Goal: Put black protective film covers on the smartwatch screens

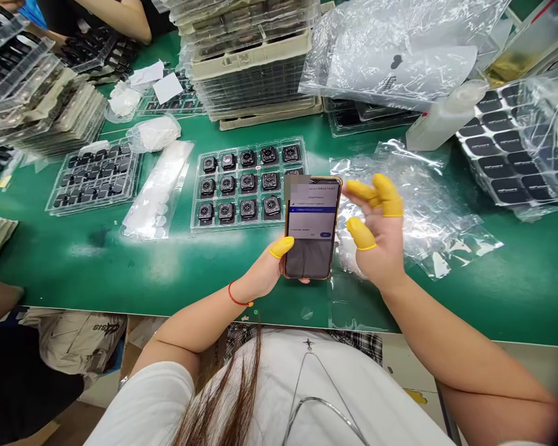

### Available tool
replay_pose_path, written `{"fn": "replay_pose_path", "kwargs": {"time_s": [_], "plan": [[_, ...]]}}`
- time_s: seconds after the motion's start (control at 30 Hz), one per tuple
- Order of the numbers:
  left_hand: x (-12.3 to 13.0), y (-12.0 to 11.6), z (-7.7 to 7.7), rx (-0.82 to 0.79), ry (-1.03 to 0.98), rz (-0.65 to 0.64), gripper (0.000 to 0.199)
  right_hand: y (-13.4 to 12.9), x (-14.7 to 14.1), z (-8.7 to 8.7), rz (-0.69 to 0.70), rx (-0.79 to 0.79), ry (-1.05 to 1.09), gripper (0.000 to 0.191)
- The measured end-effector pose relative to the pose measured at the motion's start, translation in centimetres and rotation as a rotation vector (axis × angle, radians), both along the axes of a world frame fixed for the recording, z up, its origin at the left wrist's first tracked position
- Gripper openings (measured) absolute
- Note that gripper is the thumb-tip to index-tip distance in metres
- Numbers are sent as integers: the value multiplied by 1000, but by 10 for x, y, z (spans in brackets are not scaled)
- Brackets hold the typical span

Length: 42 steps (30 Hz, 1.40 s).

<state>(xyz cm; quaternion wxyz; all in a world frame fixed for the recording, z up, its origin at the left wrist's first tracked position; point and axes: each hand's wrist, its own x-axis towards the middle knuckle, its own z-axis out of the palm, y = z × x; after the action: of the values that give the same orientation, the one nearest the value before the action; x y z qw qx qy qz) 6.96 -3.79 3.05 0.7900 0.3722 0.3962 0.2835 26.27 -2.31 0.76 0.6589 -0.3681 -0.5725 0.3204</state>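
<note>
My left hand (272,263) holds a smartphone (310,248) upright over the green table, a yellow finger cot on the thumb at its left edge. The phone's screen is lit, with a white dialog box and a blue line. Just right of the phone is my right hand (379,238), its fingers apart and holding nothing, with yellow cots on thumb and fingers. Behind and left of the phone lies a clear tray (219,193) with rows of black watch bodies. Part of its right column is hidden by the phone.
Clear plastic bags (423,210) spread under and beyond my right hand. Tall tray stacks (255,74) stand behind. A bottle (446,118) and a tray of black squares (506,148) are at right. Farther left are a plastic strip (155,192), another tray (95,173) and other people's arms (121,18).
</note>
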Motion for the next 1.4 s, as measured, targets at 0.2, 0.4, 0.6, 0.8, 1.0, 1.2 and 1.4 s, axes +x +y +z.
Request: {"fn": "replay_pose_path", "kwargs": {"time_s": [0.2,0.4,0.6,0.8,1.0,1.2,1.4], "plan": [[2,4,-2,16,-31,44,68,-4,-5,8,508,-509,206,64],[4,4,-8,50,-52,42,71,-9,-11,8,444,-494,186,74],[4,4,-16,67,-85,16,76,-9,-16,3,331,-486,154,69],[4,5,-17,66,-94,23,73,-6,-16,3,322,-498,177,64],[9,9,-18,38,-89,24,73,-5,-17,7,224,-605,298,48],[39,13,-18,59,-169,-32,72,11,-13,7,38,-702,525,27],[74,37,-12,22,-184,-133,58,24,20,6,-176,-496,433,27]]}}
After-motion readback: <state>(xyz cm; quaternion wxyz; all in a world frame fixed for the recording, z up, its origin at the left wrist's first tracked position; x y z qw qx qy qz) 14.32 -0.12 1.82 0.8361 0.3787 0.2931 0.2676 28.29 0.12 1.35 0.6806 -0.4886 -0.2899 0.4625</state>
